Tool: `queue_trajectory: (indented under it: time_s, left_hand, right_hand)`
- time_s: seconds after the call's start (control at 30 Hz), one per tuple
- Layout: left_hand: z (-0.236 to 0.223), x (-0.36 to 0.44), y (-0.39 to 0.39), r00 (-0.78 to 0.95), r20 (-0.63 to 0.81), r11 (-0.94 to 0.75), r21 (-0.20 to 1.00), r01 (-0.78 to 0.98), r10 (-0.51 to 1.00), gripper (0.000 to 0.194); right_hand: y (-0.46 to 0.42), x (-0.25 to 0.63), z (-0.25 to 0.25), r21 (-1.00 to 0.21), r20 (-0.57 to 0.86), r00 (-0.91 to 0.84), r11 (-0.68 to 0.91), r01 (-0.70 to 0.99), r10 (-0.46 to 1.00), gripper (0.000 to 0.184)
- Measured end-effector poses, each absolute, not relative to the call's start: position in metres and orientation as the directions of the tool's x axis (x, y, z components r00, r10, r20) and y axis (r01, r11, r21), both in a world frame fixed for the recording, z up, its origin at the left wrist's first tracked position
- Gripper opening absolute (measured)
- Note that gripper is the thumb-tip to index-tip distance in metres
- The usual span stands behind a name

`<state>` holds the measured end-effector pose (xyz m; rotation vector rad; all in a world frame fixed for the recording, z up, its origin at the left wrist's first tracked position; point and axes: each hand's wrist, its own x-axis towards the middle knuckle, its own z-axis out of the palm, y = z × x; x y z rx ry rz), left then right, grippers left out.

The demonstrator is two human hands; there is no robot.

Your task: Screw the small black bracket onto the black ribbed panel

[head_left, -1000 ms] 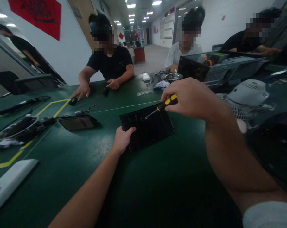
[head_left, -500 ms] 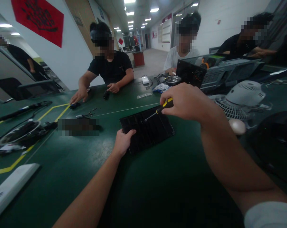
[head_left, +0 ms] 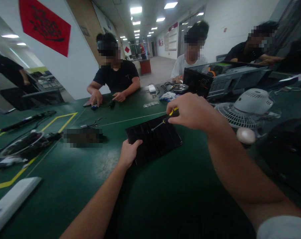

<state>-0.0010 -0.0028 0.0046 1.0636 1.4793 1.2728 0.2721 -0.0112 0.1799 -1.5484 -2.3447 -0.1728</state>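
A flat, black rectangular panel [head_left: 157, 139] lies tilted in front of me; its exact kind is hard to make out. My left hand [head_left: 129, 151] grips its left edge, thumb on top and fingers out of sight beneath. In my right hand [head_left: 192, 111] is a screwdriver [head_left: 170, 115] with a black and yellow handle, the fingers wrapped round it. The screwdriver's metal shaft slants down to the left, its tip at a small light spot near the panel's upper middle. Whether the tip sits in a screw cannot be seen.
A white fan [head_left: 250, 106] and a pale round object [head_left: 245, 135] stand to the right. Behind is an opened computer case [head_left: 222, 81]. Cables [head_left: 28, 142] and a white bar-shaped device [head_left: 16, 202] lie left on the green table [head_left: 90, 186]. Several people are across from me.
My view has shifted slightly upward. Both hands keep their hold, with the screwdriver tip at about the same spot. The person opposite has drawn one hand inward across the table.
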Motion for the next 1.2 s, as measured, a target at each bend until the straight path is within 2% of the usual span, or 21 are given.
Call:
queue_trajectory:
  time_s: [0.3, 0.4, 0.6, 0.73, 0.9, 1.2]
  left_hand:
    - [0.006, -0.002, -0.003, -0.235, -0.107, 0.123, 0.991, 0.051, 0.966, 0.037]
    - [0.006, -0.003, -0.003, -0.247, -0.113, 0.131, 0.990, 0.059, 0.963, 0.039]
    - [0.006, -0.001, -0.004, -0.249, -0.116, 0.131, 0.991, 0.042, 0.962, 0.040]
    - [0.008, -0.001, -0.005, -0.239, -0.103, 0.115, 0.993, 0.038, 0.966, 0.038]
    - [0.007, 0.000, -0.005, -0.238, -0.091, 0.102, 0.994, 0.036, 0.967, 0.035]
    - [0.003, 0.000, -0.003, -0.232, -0.084, 0.092, 0.996, 0.022, 0.969, 0.034]
  right_hand:
    - [-0.009, 0.269, 0.178, -0.083, 0.329, -0.329, 0.374, 0.924, 0.885, 0.025]
    - [-0.006, 0.271, 0.178, -0.083, 0.251, -0.281, 0.310, 0.947, 0.926, 0.030]
    - [0.002, 0.274, 0.174, 0.000, 0.029, -0.212, 0.212, 0.977, 0.977, 0.054]
    - [0.006, 0.277, 0.174, -0.041, -0.030, -0.227, 0.225, 0.973, 0.974, 0.059]
    - [0.004, 0.290, 0.178, -0.079, 0.056, -0.341, 0.345, 0.935, 0.938, 0.041]
    - [-0.010, 0.290, 0.183, -0.058, 0.247, -0.309, 0.332, 0.941, 0.918, 0.026]
